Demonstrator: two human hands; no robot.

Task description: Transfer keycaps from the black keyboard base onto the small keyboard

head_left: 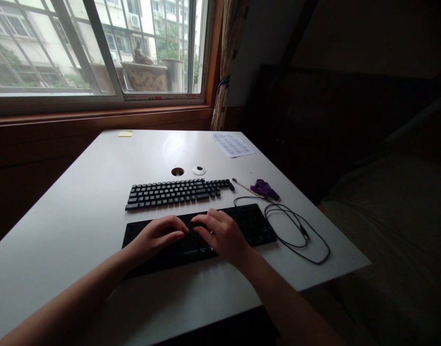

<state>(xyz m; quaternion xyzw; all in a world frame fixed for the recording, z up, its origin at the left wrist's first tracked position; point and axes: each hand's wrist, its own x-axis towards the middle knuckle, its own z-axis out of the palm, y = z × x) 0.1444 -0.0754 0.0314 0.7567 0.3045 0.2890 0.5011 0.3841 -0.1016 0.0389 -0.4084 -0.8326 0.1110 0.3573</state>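
Note:
A black keyboard (258, 226) lies near the front of the white table, its cable running off to the right. My left hand (160, 233) rests over its left-middle part, thumb and index fingertips drawn close together. Beside it, my right hand (223, 235) is curled over the middle of the keyboard, fingers bent toward the thumb. Between the fingertips there is a small dark shape, too dim to name. Just behind the keyboard, many black keycaps (166, 194) stand in rows on the tabletop. My hands hide the keyboard's middle.
The coiled black cable (314, 262) spreads to the right. A thin brush-like stick (247, 187) and a crumpled purple cloth (265, 189) lie behind it. Farther back are a round cable hole (177, 171), its white cover (198, 170), printed paper (233, 145) and a yellow note (125, 133).

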